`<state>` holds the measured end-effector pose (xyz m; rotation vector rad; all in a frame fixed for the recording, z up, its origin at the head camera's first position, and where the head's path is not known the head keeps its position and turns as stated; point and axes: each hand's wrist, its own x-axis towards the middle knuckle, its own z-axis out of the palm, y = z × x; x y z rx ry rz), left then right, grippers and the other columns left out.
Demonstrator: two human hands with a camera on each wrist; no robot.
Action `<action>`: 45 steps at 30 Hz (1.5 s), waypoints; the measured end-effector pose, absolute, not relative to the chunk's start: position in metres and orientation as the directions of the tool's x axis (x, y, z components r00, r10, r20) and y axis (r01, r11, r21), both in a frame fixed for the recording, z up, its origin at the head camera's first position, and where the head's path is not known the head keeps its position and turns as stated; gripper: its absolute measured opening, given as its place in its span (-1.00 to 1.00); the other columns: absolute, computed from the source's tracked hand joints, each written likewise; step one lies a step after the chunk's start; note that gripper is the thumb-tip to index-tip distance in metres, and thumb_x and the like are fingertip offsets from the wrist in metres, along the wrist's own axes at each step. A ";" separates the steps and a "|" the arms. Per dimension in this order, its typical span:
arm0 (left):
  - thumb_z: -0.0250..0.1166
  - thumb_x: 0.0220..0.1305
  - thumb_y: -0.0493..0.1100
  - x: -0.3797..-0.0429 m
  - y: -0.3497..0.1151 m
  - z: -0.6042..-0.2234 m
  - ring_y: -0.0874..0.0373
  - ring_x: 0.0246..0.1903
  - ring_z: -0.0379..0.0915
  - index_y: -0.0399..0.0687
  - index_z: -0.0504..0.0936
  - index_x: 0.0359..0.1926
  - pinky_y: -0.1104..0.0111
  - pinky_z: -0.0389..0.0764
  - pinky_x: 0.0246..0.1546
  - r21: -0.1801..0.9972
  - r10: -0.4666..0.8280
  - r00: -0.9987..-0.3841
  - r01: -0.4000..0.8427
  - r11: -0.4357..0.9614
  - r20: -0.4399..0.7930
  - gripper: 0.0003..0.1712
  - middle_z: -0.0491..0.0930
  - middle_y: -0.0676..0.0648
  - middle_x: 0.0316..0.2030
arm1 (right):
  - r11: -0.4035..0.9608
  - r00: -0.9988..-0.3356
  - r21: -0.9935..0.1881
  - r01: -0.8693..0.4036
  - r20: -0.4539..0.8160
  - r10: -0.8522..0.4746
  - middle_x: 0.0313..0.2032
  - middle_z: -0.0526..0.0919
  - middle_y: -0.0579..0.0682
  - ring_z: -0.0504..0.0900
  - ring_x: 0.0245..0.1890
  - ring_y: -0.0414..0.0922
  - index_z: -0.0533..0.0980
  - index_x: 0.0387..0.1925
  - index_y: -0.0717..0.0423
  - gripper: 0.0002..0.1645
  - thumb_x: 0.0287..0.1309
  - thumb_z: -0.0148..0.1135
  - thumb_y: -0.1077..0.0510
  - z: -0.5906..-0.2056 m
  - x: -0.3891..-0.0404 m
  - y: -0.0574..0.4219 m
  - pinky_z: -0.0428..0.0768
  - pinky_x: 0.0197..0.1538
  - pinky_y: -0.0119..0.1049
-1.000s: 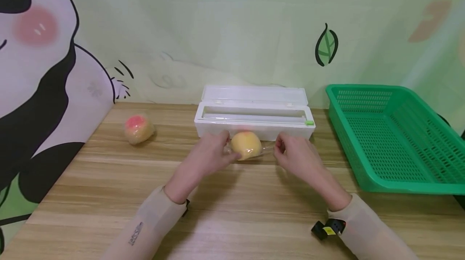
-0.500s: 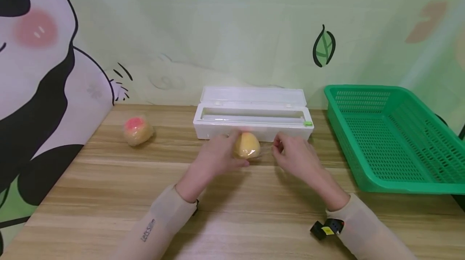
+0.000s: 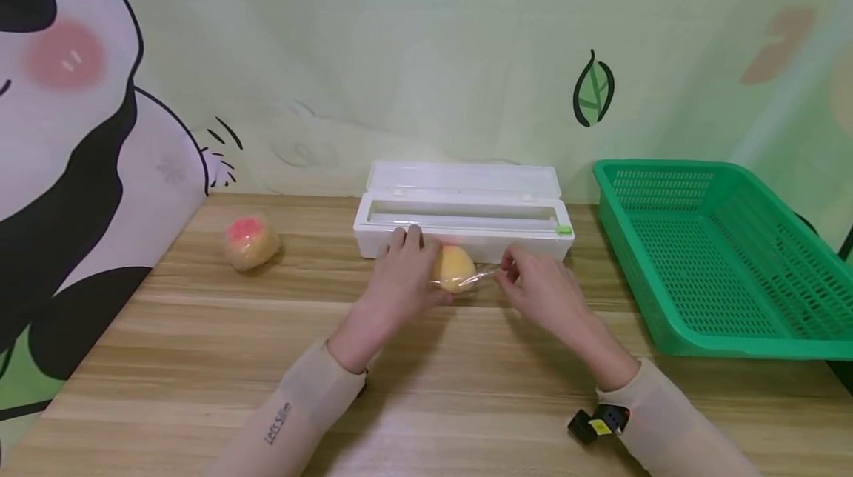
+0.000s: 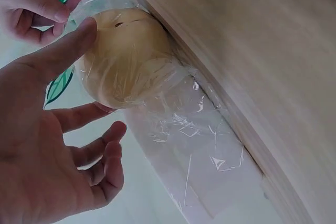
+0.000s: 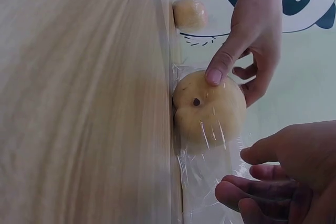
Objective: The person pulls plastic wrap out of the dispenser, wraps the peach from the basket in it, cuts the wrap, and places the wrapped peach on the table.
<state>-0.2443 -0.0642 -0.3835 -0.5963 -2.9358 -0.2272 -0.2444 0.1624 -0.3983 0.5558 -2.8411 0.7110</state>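
A yellow peach [image 3: 455, 269] in clear cling film [image 3: 478, 277] sits on the table in front of a white cling film dispenser [image 3: 526, 247]. My left hand [image 3: 404, 269] holds its left side, thumb on the near face and forefinger behind, as the right wrist view shows. The other fingers reach up by the dispenser's front edge. In the left wrist view, loose crinkled film [image 4: 194, 124] trails from the peach along the dispenser. To the right, my right hand [image 3: 538, 278] pinches the film's end, which stretches from the peach to the fingertips.
A second wrapped peach [image 3: 252, 243] with a pink top lies at the left of the wooden table [image 3: 426, 403]. At the right stands a green plastic basket [image 3: 693, 340]. The dispenser's clear lid [image 3: 464, 179] is raised against the printed backdrop [image 3: 400, 55].
My left hand has shifted right and wrapped farther around the peach, its fingers rising toward the dispenser. The film at the right is now drawn up to my right fingertips.
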 end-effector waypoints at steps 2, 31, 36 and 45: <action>0.63 -0.01 0.23 -0.245 -0.064 -0.384 -0.12 0.07 0.35 -0.14 0.54 0.21 0.05 0.43 0.01 0.116 0.384 -0.909 0.404 0.907 0.163 -0.13 0.47 -0.17 0.02 | 0.820 -0.921 -0.425 -0.383 0.238 -0.307 -0.46 0.64 -0.04 0.49 -0.59 -0.18 0.53 -0.28 0.12 -0.86 0.30 0.36 0.18 -0.398 -0.244 0.163 0.46 -0.56 -0.29; 0.50 0.10 0.03 -0.256 -0.064 -0.387 0.14 -0.35 0.44 -0.23 0.47 0.23 0.37 0.51 -0.44 0.310 0.496 -0.850 0.526 0.792 0.176 -0.24 0.51 -0.01 -0.26 | 0.691 -0.804 -0.420 -0.589 0.219 -0.552 -0.07 0.69 0.13 0.67 -0.15 0.04 0.56 0.10 0.27 -0.49 0.13 0.52 0.25 -0.388 -0.215 0.142 0.67 -0.12 -0.13; 0.42 0.13 0.08 -0.259 -0.064 -0.384 0.17 -0.44 0.45 -0.16 0.46 0.16 0.20 0.50 -0.15 0.339 0.481 -0.853 0.522 0.782 0.202 -0.33 0.52 0.07 -0.41 | 0.704 -0.785 -0.352 -0.617 0.344 -0.515 -0.04 0.59 0.12 0.61 -0.10 0.01 0.54 0.12 0.25 -0.43 0.08 0.56 0.28 -0.389 -0.216 0.142 0.65 -0.09 -0.10; 0.30 0.14 0.10 -0.263 -0.066 -0.382 0.17 -0.49 0.46 -0.16 0.47 0.14 0.07 0.31 0.10 0.447 0.424 -0.885 0.463 0.766 0.191 -0.37 0.56 0.09 -0.49 | 0.688 -0.713 -0.252 -0.680 0.444 -0.542 0.19 0.45 0.23 0.45 0.20 0.15 0.42 0.19 0.29 -0.15 -0.13 0.69 0.29 -0.397 -0.225 0.138 0.50 0.25 0.01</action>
